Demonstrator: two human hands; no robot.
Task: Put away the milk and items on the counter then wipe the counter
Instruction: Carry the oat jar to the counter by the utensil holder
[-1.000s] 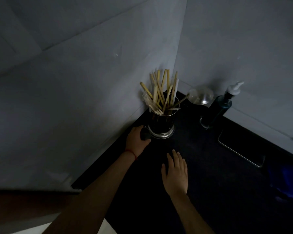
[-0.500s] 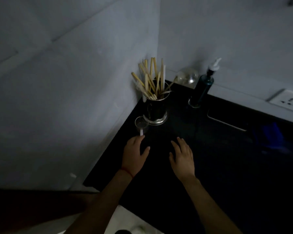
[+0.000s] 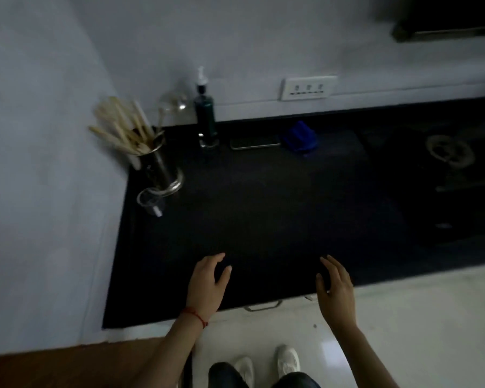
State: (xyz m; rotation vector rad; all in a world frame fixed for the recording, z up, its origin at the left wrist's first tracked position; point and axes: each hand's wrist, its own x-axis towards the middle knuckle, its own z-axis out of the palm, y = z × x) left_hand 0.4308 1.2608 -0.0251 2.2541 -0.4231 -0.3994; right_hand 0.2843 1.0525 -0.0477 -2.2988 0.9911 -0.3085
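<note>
My left hand (image 3: pixel 207 284) and my right hand (image 3: pixel 335 292) hover over the front edge of the black counter (image 3: pixel 263 214), both empty with fingers apart. A small clear glass cup (image 3: pixel 151 202) stands in the far left corner, beside a metal holder full of wooden chopsticks (image 3: pixel 140 147). At the back wall a blue cloth (image 3: pixel 300 139) lies bunched next to a flat dark phone-like slab (image 3: pixel 255 143). No milk is in view.
A dark pump bottle (image 3: pixel 205 116) and a glass lid (image 3: pixel 174 103) stand at the back wall. The sink with its drain (image 3: pixel 450 152) lies to the right. A wall socket (image 3: pixel 308 87) sits above the counter. Drawer handle (image 3: pixel 261 306) below the edge.
My left hand let go of the small glass cup beside the chopstick holder. Both hands drew back to the counter's front edge, and the view pulled back and swung right.
</note>
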